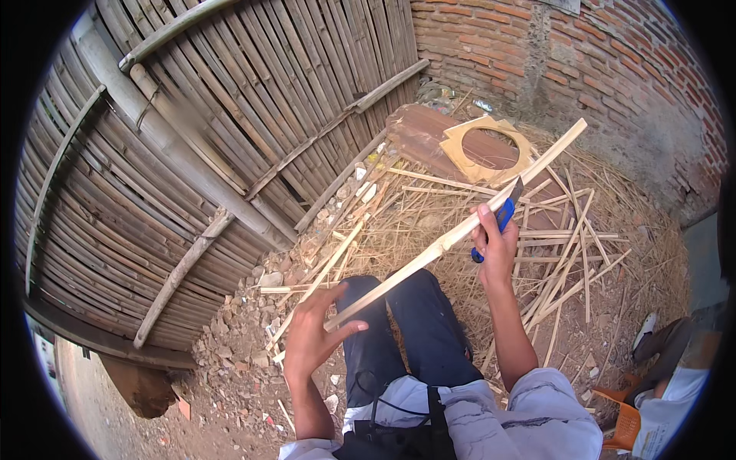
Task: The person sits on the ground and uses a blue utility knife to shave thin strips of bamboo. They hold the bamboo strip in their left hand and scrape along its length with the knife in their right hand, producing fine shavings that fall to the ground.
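A long, pale bamboo strip [414,266] slants across my lap, from near my left hand up to the far right. My right hand [498,249] is closed around a blue utility knife [504,215], its dark blade pointing up beside the strip. The thumb of that hand presses on the strip. At the strip's lower end is my left hand [313,333], open, with thumb and fingers apart around the end. Whether it touches the strip I cannot tell.
Several cut strips [567,268] lie on straw to the right. Beyond them a board with a round hole [487,149] rests on a brown panel [414,138]. A bamboo fence [253,100] stands left, a brick wall [491,46] behind. Another person [675,383] sits on an orange chair [625,422].
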{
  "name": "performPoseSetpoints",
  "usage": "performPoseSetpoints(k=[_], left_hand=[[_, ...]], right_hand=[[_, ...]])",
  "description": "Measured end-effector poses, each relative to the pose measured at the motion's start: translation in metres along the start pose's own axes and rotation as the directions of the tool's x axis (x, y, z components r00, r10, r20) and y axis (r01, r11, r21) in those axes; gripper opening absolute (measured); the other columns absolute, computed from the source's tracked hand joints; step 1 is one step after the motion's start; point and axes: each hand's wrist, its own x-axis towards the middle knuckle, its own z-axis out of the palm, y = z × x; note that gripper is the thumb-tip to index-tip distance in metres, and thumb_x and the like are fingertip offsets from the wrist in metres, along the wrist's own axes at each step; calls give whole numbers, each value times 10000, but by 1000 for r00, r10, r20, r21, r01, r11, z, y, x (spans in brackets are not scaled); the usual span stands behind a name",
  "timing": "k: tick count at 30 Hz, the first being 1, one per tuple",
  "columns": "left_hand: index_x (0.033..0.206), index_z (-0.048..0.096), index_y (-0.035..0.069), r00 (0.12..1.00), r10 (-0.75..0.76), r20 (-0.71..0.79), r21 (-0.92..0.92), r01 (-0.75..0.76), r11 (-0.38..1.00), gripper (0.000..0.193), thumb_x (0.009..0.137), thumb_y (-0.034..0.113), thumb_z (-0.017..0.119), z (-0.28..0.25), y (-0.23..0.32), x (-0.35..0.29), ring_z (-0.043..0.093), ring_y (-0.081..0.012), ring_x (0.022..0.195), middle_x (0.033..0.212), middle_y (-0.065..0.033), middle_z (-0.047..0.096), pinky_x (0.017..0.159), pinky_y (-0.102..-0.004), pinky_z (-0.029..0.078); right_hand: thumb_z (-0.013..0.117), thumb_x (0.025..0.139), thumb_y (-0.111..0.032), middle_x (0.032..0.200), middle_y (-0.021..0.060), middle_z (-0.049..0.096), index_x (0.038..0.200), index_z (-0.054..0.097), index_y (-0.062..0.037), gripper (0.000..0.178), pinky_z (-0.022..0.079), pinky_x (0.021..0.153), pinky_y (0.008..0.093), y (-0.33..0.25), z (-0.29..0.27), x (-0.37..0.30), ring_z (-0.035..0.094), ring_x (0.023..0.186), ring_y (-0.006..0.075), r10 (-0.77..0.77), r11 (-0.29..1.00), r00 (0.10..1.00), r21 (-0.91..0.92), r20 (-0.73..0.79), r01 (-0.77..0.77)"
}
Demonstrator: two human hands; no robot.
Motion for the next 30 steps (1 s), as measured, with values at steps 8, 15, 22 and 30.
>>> performPoseSetpoints(k=[8, 15, 22, 30], left_hand=[[1126, 759, 39, 953, -24, 303, -315, 124, 941, 246, 1067, 278, 742, 10, 5, -3, 564, -187, 608, 694, -111, 603, 599, -365, 438], [1173, 742, 56, 967, 1, 254, -679, 178, 712, 204, 1044, 205, 795, 47, 36, -9, 475, -48, 691, 785, 50, 615, 602, -287, 408], [1242, 725, 39, 962, -44, 270, -624, 209, 753, 258, 1027, 160, 801, 54, 65, 0, 573, -59, 764, 891, -14, 713, 658, -277, 462], [1291, 695, 28, 954, -88, 286, -623, 255, 740, 246, 1072, 135, 730, 51, 70, 5, 551, -27, 702, 830, 24, 673, 679, -223, 470]], right_hand=[[687, 1084, -353, 749, 1, 600, 1120, 723, -11, 346, 338, 609, 243, -14, -8, -12, 459, 650, 45, -309, 938, 949, -150, 58, 314], [750, 1037, -326, 861, 102, 738, 1105, 729, -12, 322, 525, 591, 325, -29, -26, -57, 703, 666, 196, -389, 592, 697, -417, 602, 690], [836, 974, -311, 835, 94, 722, 1080, 754, -16, 324, 523, 593, 334, -31, -4, -76, 689, 654, 201, -230, 687, 776, -467, 587, 557], [843, 977, -260, 652, 4, 499, 971, 732, 9, 291, 338, 544, 301, -18, 6, -60, 418, 602, 74, -146, 858, 889, -393, 433, 332]])
